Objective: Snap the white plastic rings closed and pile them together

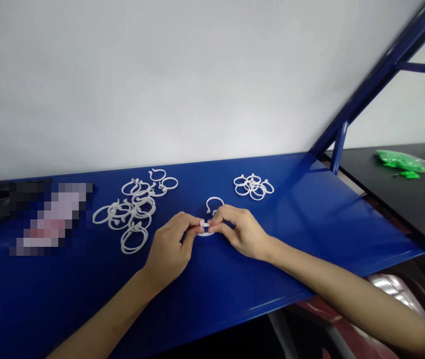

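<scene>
Both my hands meet over the middle of a blue table [309, 219]. My left hand [169, 247] and my right hand [240, 230] are closed in a pinch on one white plastic ring [205, 230], each gripping an end of it. Just behind the fingers lies a single open white ring [214, 203]. A large loose pile of white rings [134, 209] lies to the left of my left hand. A smaller cluster of white rings [253, 186] lies behind my right hand.
A blurred-out patch [50, 217] sits at the table's left. A blue metal frame post [339, 144] rises at the right rear. Beyond it, a black table [395, 194] carries a bag of green parts [406, 162]. A white wall stands behind.
</scene>
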A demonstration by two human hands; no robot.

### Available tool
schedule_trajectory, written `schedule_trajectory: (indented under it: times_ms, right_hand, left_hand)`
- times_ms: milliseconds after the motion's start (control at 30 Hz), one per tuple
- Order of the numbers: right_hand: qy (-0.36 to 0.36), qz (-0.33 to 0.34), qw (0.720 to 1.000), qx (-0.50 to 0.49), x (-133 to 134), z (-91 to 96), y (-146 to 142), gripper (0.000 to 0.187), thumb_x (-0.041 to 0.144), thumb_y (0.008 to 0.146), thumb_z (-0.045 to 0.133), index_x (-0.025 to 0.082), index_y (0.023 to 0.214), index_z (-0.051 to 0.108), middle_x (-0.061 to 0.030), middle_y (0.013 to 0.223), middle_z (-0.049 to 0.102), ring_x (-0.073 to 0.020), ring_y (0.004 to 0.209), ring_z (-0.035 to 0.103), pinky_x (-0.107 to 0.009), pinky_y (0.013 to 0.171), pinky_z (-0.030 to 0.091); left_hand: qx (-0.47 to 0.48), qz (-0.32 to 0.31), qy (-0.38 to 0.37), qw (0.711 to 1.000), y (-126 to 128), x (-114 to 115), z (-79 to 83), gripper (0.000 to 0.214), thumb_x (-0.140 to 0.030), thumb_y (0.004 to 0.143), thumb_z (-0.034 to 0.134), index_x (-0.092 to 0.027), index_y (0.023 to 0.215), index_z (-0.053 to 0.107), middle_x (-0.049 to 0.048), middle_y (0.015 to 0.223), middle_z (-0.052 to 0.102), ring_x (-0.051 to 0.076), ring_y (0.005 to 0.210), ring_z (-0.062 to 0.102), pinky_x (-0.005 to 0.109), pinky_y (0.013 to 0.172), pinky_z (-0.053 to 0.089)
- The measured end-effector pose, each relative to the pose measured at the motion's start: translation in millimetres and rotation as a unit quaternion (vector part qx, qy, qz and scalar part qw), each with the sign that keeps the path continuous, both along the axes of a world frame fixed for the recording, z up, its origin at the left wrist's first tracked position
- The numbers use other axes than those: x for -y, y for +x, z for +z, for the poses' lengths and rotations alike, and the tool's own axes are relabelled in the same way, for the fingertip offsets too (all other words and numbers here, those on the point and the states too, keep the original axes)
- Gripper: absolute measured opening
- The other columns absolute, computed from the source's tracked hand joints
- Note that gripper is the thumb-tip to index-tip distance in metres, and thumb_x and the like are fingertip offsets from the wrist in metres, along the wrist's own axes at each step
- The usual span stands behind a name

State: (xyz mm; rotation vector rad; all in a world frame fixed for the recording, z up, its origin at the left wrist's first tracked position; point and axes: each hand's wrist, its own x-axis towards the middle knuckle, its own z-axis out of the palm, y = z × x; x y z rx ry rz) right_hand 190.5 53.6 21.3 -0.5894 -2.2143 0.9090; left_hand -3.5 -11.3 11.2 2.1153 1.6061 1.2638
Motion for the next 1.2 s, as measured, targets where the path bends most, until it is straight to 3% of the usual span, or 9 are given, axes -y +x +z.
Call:
schedule_trajectory:
  times_ms: [167, 267, 433, 567, 667, 900, 1067, 1200]
  right_hand:
    - [0.087, 0.03, 0.995, 0.037, -3.6, -2.7, 2.1, 0.021, 0.025, 0.103, 0.046, 0.02, 0.091, 0.061, -0.0061, 0.089, 0.068, -0.0175, 0.084, 0.063, -0.032, 0.078, 0.053]
    - [0.106, 0.009, 0.993, 0.043, -10.7, -2.8, 1.2, 0.016, 0.025, 0.103, 0.049, 0.02, 0.094, 0.061, -0.0055, 0.09, 0.068, -0.0175, 0.084, 0.063, -0.031, 0.078, 0.053]
    - [0.154, -0.075, 0.983, 0.061, -30.6, 3.3, 8.0, 0.012, 0.026, 0.101, 0.054, 0.019, 0.097, 0.063, -0.0057, 0.093, 0.069, -0.0178, 0.086, 0.062, -0.032, 0.08, 0.051]
    - [0.167, -0.21, 0.961, 0.072, -54.4, 8.5, 26.8, 0.012, 0.027, 0.098, 0.059, 0.019, 0.093, 0.066, -0.005, 0.089, 0.069, -0.0171, 0.078, 0.062, -0.031, 0.074, 0.05]
    - [0.168, -0.29, 0.939, 0.081, -72.8, 9.9, 43.3, 0.01, 0.024, 0.095, 0.061, 0.018, 0.091, 0.069, -0.0048, 0.086, 0.068, -0.016, 0.072, 0.061, -0.03, 0.071, 0.048]
    - [0.106, -0.377, 0.913, 0.116, -94.8, 4.2, 59.9, 0.008, 0.021, 0.088, 0.064, 0.017, 0.092, 0.07, -0.0046, 0.084, 0.072, -0.0162, 0.071, 0.063, -0.029, 0.07, 0.047]
    - [0.066, -0.397, 0.905, 0.138, -113.2, 9.4, 54.7, 0.011, 0.023, 0.087, 0.062, 0.017, 0.088, 0.071, -0.0055, 0.084, 0.074, -0.0172, 0.074, 0.066, -0.029, 0.072, 0.047]
    - [0.033, -0.406, 0.885, 0.226, -133.8, 21.1, 45.6, 0.016, 0.023, 0.083, 0.063, 0.017, 0.094, 0.073, -0.0081, 0.088, 0.076, -0.0211, 0.079, 0.068, -0.032, 0.073, 0.048]
  left_hand:
    - [-0.069, -0.032, 0.046, 0.996, -3.3, -2.5, -4.8, 0.021, -0.018, 0.097, 0.047, -0.021, 0.083, 0.062, -0.0004, 0.074, 0.068, 0.015, 0.071, 0.063, 0.03, 0.071, 0.051]
    - [-0.085, -0.025, 0.041, 0.995, -4.4, -7.7, -3.9, 0.017, -0.021, 0.099, 0.048, -0.021, 0.09, 0.063, 0.0006, 0.081, 0.07, 0.016, 0.077, 0.064, 0.031, 0.075, 0.053]
    - [-0.117, 0.01, 0.032, 0.993, -5.7, -17.0, -7.5, 0.021, -0.028, 0.099, 0.05, -0.02, 0.114, 0.063, 0.0051, 0.104, 0.073, 0.021, 0.096, 0.064, 0.041, 0.091, 0.053]
    - [-0.144, 0.01, -0.008, 0.99, -8.9, -21.3, -13.9, 0.026, -0.027, 0.099, 0.05, -0.019, 0.12, 0.063, 0.0066, 0.111, 0.072, 0.023, 0.103, 0.062, 0.044, 0.096, 0.052]
    - [-0.18, -0.004, -0.017, 0.983, -8.7, -21.6, -16.9, 0.031, -0.029, 0.099, 0.051, -0.02, 0.126, 0.062, 0.0077, 0.121, 0.069, 0.024, 0.112, 0.059, 0.046, 0.1, 0.05]
    - [-0.267, -0.061, -0.034, 0.961, -5.2, -20.6, -25.5, 0.047, -0.031, 0.101, 0.044, -0.024, 0.146, 0.047, 0.0053, 0.151, 0.05, 0.028, 0.138, 0.043, 0.049, 0.111, 0.042]
    - [-0.271, -0.044, -0.029, 0.961, -5.0, -19.9, -24.3, 0.04, -0.029, 0.099, 0.047, -0.022, 0.137, 0.057, 0.0071, 0.142, 0.058, 0.029, 0.13, 0.048, 0.05, 0.109, 0.043]
    - [-0.262, -0.029, -0.009, 0.965, -3.5, -17.9, -18.2, 0.028, -0.026, 0.097, 0.051, -0.02, 0.12, 0.066, 0.0089, 0.121, 0.066, 0.027, 0.111, 0.056, 0.047, 0.098, 0.048]
